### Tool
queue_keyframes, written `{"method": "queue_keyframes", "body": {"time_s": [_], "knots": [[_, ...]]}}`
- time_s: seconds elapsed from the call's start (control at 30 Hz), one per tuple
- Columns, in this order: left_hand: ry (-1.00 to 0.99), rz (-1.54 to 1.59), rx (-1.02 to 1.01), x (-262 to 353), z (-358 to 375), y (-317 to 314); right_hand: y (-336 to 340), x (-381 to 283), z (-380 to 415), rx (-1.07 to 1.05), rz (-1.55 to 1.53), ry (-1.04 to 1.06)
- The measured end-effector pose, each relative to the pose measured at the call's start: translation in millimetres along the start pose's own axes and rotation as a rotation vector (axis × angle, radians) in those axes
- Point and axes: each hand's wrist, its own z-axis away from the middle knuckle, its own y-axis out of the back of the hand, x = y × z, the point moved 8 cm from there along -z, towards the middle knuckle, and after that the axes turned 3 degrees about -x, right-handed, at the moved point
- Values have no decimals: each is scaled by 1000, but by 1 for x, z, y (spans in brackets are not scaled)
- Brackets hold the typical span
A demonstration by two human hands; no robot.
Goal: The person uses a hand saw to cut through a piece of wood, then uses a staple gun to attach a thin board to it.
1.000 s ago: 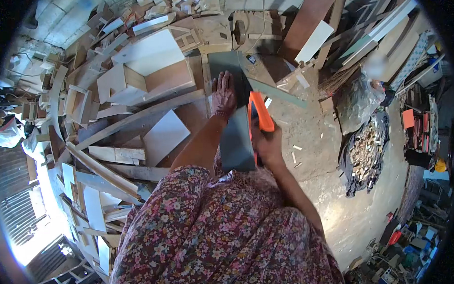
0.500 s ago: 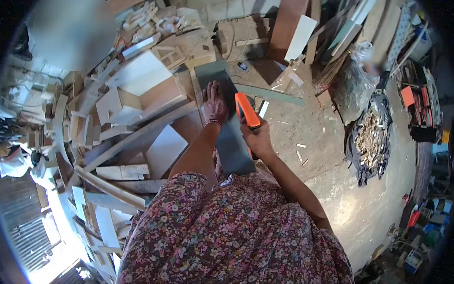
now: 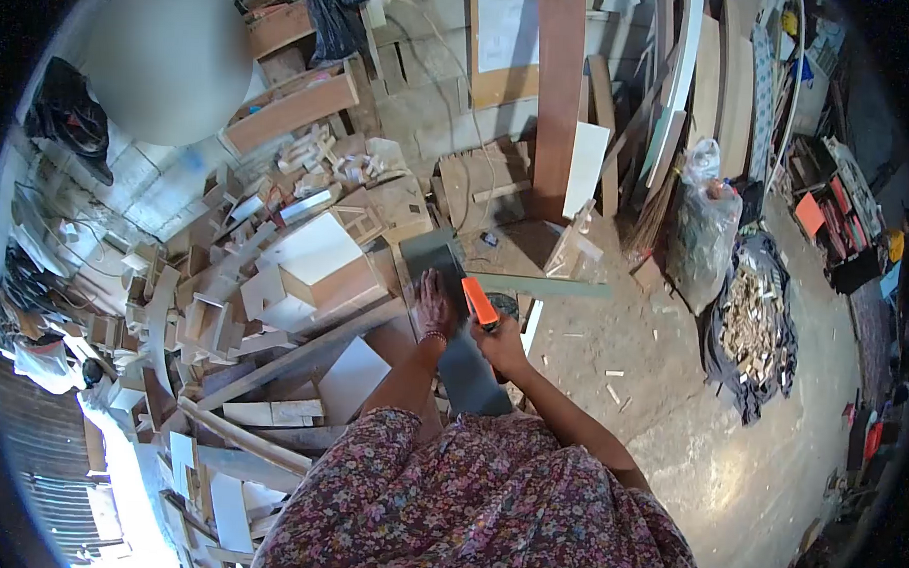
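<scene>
A long dark grey-green board [image 3: 474, 375] runs from close to my body up to the wooden pieces ahead. My left hand [image 3: 434, 305] lies flat on it, fingers stretched forward, with a beaded bracelet at the wrist. Beside the board's right edge, my right hand [image 3: 504, 348] is closed around an orange-and-black tool [image 3: 480, 302]. Its orange part points forward and left; its lower part is hidden by the hand, so I cannot tell its exact kind. A narrow green strip [image 3: 545, 286] extends rightward just beyond the tool.
Wooden offcuts and white panels [image 3: 316, 249] crowd the left side. Tall planks [image 3: 558, 107] lean against the back wall. At right, a clear plastic bag [image 3: 705, 233] stands near a dark cloth heaped with wood scraps [image 3: 750, 324]. Small slivers [image 3: 613, 394] lie on the concrete floor.
The view has tilted upward, showing more of the back wall. My left hand stays flat on the board, and my right hand still grips the orange-and-black tool at the board's right edge.
</scene>
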Motion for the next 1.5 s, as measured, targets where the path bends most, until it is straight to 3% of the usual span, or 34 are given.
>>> {"method": "queue_keyframes", "body": {"time_s": [0.13,0.2,0.3,0.57,0.63,0.87,0.97,1.1,1.17,1.23,1.37,1.5], "knots": [[-57,-97,99,6,6,1,3,-6,1,-20,152,39],[8,-50,19,3,7,-2,2,-12,1,9,170,102],[-20,-51,78,7,12,5,1,-12,4,7,131,55],[-84,-78,57,12,11,7,8,-21,9,87,264,176],[-76,-126,95,9,13,3,9,-24,11,46,305,-13],[-30,-118,18,12,13,12,12,-39,20,73,130,61],[-35,-119,49,5,16,-1,8,-39,21,40,203,63],[60,88,-13,5,10,8,9,-31,17,26,239,34],[28,2,-1,6,11,6,10,-27,16,48,284,27],[-74,-74,187,10,15,13,11,-35,16,84,219,124],[13,-25,32,16,11,23,11,-30,16,16,297,-23],[6,-109,-30,13,12,8,9,-32,16,29,268,46]]}}
